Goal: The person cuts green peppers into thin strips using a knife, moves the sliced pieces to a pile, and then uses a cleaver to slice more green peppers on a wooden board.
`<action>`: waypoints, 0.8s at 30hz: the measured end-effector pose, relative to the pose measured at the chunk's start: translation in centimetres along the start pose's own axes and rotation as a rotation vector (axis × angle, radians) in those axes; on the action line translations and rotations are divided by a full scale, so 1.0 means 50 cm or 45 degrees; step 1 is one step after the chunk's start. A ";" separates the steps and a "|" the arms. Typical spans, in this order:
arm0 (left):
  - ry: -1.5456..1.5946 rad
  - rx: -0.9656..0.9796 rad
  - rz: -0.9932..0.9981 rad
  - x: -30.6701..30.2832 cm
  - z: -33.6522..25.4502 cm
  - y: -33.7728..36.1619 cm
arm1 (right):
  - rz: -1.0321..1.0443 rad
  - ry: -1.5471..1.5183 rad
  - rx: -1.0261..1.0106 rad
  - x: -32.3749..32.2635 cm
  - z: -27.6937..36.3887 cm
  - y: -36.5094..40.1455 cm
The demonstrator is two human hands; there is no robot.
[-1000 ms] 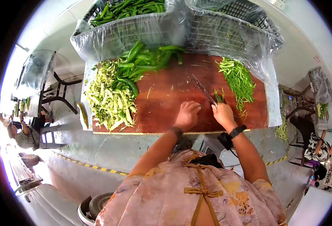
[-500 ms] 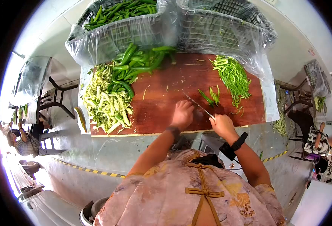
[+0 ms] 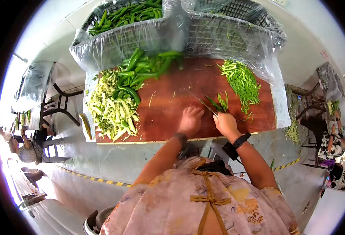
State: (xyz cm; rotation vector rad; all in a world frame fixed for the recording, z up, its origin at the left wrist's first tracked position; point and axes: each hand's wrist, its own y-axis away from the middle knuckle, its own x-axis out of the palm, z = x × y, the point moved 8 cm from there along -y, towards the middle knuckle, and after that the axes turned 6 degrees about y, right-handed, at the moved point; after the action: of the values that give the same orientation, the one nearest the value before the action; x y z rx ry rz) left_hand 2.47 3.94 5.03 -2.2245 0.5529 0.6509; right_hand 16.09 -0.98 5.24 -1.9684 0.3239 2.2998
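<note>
My right hand is closed around the handle of a knife, whose thin blade slants up and left over the red-brown board. To the left of the blade, my left hand presses down on the board with its fingers bent. Whatever lies under those fingers is hidden. A small bunch of cut green pepper strips lies just beyond the knife. Farther right is a larger heap of thin green pepper strips. Whole green peppers are piled at the board's back left.
Pale seedy pepper cores cover the board's left end. Behind stand two plastic-lined crates, one holding green peppers, the other crate with a few scraps. A person sits far left, another person far right.
My right hand and the knife have shifted slightly left and away from me, nearer the small strip bunch. My left hand stays in nearly the same place.
</note>
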 end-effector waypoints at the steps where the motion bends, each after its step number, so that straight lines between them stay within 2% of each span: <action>1: 0.001 0.012 -0.003 0.006 0.008 0.003 | -0.050 -0.025 -0.002 -0.007 -0.013 0.018; 4: 0.171 0.034 -0.068 -0.012 0.019 0.014 | -0.080 -0.079 0.021 -0.024 -0.042 0.082; 6: 0.074 -0.124 0.048 -0.031 0.025 0.023 | -0.065 -0.112 0.072 -0.033 -0.048 0.131; 8: 0.051 -0.100 0.004 -0.062 0.027 0.036 | -0.191 -0.164 -0.030 -0.054 -0.034 0.166; 10: 0.023 -0.077 -0.045 -0.095 0.031 0.046 | -0.176 -0.132 -0.081 -0.046 -0.023 0.185; 13: -0.012 -0.080 -0.078 -0.123 0.036 0.064 | -0.181 -0.047 -0.148 -0.017 -0.018 0.181; 16: -0.125 -0.202 -0.028 -0.105 0.062 0.081 | -0.298 -0.096 -0.141 -0.011 -0.044 0.134; 21: -0.178 -0.185 -0.008 -0.101 0.058 0.079 | -0.444 -0.088 0.129 -0.034 -0.149 0.020; 23: -0.148 -0.193 -0.023 -0.103 0.056 0.078 | -0.284 0.035 0.291 -0.048 -0.186 -0.017; 24: -0.152 -0.205 -0.014 -0.100 0.058 0.079 | -0.307 0.033 0.327 -0.059 -0.205 -0.033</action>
State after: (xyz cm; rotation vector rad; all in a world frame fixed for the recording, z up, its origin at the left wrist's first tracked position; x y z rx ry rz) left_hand -4.45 4.54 4.21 -2.3177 0.4410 0.8422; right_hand 26.80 -1.50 6.49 -1.8043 0.3433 1.9782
